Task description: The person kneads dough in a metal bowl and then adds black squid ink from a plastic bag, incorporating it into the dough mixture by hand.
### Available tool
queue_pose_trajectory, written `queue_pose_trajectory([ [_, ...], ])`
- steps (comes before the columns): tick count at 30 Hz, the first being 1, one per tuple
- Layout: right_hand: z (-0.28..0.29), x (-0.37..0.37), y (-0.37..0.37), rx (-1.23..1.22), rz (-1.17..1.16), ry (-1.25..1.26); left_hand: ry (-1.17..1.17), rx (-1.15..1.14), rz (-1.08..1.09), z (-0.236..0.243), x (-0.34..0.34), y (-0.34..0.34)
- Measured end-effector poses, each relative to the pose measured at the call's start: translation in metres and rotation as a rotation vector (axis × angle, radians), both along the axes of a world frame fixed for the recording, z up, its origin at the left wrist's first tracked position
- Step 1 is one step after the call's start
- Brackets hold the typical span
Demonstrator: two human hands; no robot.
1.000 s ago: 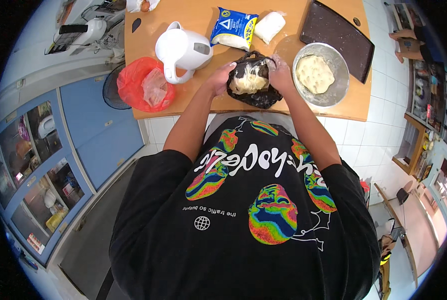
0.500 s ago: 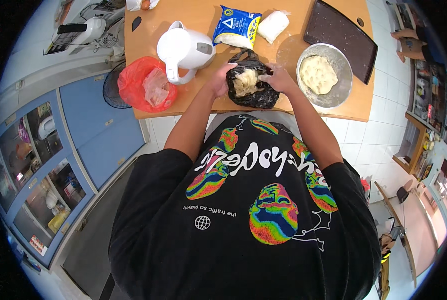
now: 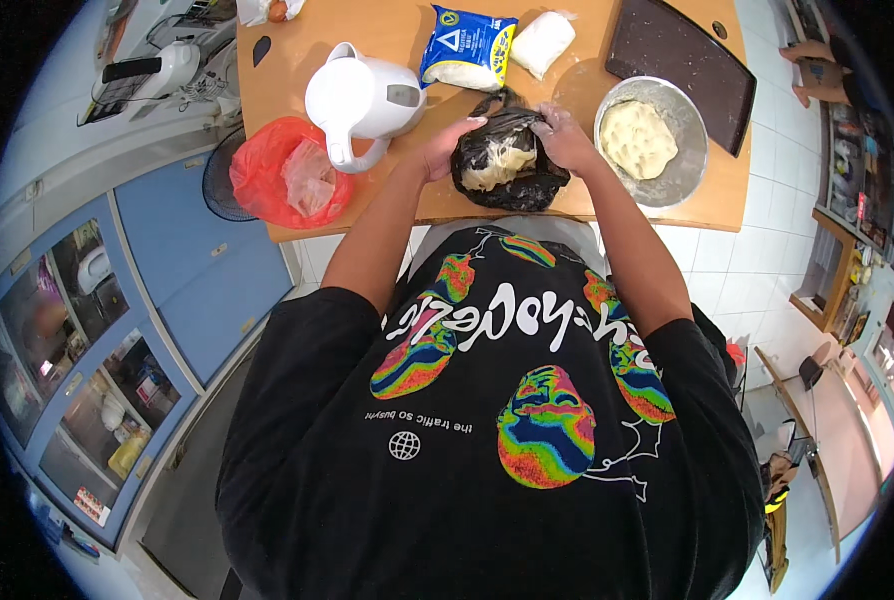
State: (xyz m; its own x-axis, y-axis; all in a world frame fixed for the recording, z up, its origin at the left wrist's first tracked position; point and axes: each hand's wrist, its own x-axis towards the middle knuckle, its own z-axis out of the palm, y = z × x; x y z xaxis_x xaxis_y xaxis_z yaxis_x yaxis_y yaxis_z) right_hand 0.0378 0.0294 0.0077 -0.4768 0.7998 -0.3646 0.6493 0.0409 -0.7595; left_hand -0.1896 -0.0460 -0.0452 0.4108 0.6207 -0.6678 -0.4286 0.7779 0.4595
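A crumpled black plastic bag (image 3: 512, 187) lies at the table's front edge, its mouth showing pale, sticky dough-like stuff (image 3: 497, 165). My left hand (image 3: 447, 145) grips its left side, thumb up at the rim. My right hand (image 3: 562, 140) has hold of the upper right rim, fingertips whitened with residue. Just right of it stands a steel bowl (image 3: 694, 130) with smooth, dimpled dough (image 3: 637, 138). A white electric kettle (image 3: 362, 95) is beside my left hand.
On the wooden table (image 3: 567, 205) are a red plastic bag (image 3: 272, 160), a blue package (image 3: 467, 45), a white packet (image 3: 542, 42), a dark tray (image 3: 677, 55) and a small white bag (image 3: 262, 10). Another person's limbs (image 3: 812, 70) show at far right, beyond the table.
My right hand has shifted up to the rim of the black bag, and the pale stuff inside has changed shape. Both hands stay at the bag.
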Motion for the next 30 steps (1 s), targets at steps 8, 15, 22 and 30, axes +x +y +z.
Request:
queue_pose_trajectory([
  [8, -0.043, -0.008, 0.006, -0.066, -0.028, 0.172, 0.382, -0.015, -0.411, 0.062, 0.012, 0.036],
  [15, -0.033, -0.007, -0.001, -0.353, -0.152, 0.318, 0.191, -0.164, -0.061, 0.015, 0.007, 0.022],
  [22, -0.075, 0.016, -0.006, -0.283, -0.185, 0.238, 0.182, -0.109, 0.083, 0.025, 0.012, 0.020],
  [30, -0.004, 0.000, 0.005, -0.358, 0.010, 0.120, 0.157, -0.096, 0.146, 0.027, 0.005, 0.007],
])
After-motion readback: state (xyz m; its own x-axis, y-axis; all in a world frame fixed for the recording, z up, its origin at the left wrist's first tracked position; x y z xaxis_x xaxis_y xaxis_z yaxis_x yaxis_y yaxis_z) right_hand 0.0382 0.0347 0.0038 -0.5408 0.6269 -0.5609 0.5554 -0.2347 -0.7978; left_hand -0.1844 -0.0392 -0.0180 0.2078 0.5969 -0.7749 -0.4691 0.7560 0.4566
